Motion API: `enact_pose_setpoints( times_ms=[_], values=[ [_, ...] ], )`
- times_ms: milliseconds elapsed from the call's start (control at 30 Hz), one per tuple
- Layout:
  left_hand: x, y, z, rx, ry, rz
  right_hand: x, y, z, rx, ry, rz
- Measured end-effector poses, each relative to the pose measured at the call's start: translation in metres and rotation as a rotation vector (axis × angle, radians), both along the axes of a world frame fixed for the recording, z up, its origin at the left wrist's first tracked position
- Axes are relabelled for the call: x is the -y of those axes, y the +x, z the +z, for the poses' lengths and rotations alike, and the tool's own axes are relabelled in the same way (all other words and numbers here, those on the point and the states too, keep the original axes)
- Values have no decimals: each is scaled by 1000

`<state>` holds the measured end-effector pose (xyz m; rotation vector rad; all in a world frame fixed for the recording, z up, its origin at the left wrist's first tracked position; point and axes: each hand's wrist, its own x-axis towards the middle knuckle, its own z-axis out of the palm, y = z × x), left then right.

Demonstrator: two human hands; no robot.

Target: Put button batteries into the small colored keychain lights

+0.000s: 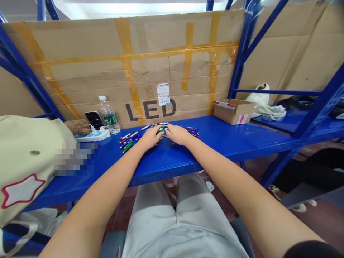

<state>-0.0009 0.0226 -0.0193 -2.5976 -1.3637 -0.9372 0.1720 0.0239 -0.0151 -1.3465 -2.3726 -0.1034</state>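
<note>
Left hand [151, 137] and right hand [177, 134] curve down side by side, fingertips meeting over a tangle of coloured metal keyrings [162, 129], any grip hidden, on a blue steel shelf [228, 138], between small coloured metal tubes [127, 141] and coloured carabiners [192, 132].

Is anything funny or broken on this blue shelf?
Yes! The big brown cardboard sheet behind the blue metal shelf looks creased and patched with wide amber packing tape. Slim, colourful metal tubes also lie scattered in a messy heap.
</note>
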Motion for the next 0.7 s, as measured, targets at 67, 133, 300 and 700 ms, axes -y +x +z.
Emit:
enact_pose_setpoints(
  times_ms=[67, 133, 300, 700],
  values=[
    [-1, 0, -2, 2, 0, -10, -1, 0, -1, -5, -17, 19],
    [-1, 1, -3, -19, -1, -23, -3, 1, -1, -23, -35, 51],
    [-1, 3, -3, -42, 11, 4, -9, 2, -3, -80, -64, 119],
    [-3, -16, 8, 155, -224, -30, -18, 6, -4, -351, -79, 118]
  ],
)
